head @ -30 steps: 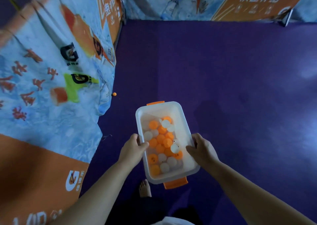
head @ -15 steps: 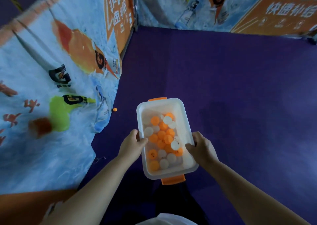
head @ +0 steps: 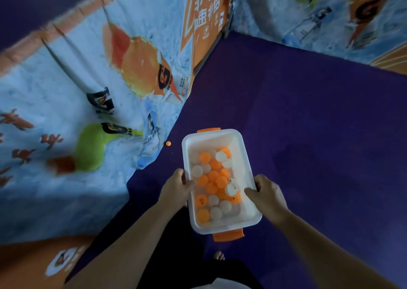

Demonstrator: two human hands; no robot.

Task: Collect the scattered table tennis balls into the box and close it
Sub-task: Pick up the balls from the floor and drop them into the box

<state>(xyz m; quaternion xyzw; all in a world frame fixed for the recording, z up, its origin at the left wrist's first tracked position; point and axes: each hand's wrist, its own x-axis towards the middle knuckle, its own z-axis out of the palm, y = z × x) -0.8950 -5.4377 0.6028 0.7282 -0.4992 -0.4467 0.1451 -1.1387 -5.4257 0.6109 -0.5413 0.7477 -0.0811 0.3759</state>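
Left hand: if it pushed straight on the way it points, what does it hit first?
The box: the left hand grips its left wall, thumb over the rim. Past that wall, probably the orange ball by the thumb, though depth is unclear.

A single wide-angle view looks steeply down from the person's head, close above the box (head: 220,227) at lower centre. Printed barriers (head: 66,112) curve across the frame's left and top, and purple floor (head: 319,134) fills the right.

We see purple floor (head: 308,134); lone orange ball (head: 168,143) lying on it, just beside printed barrier (head: 88,90); our bare toes (head: 219,255) at near edge.
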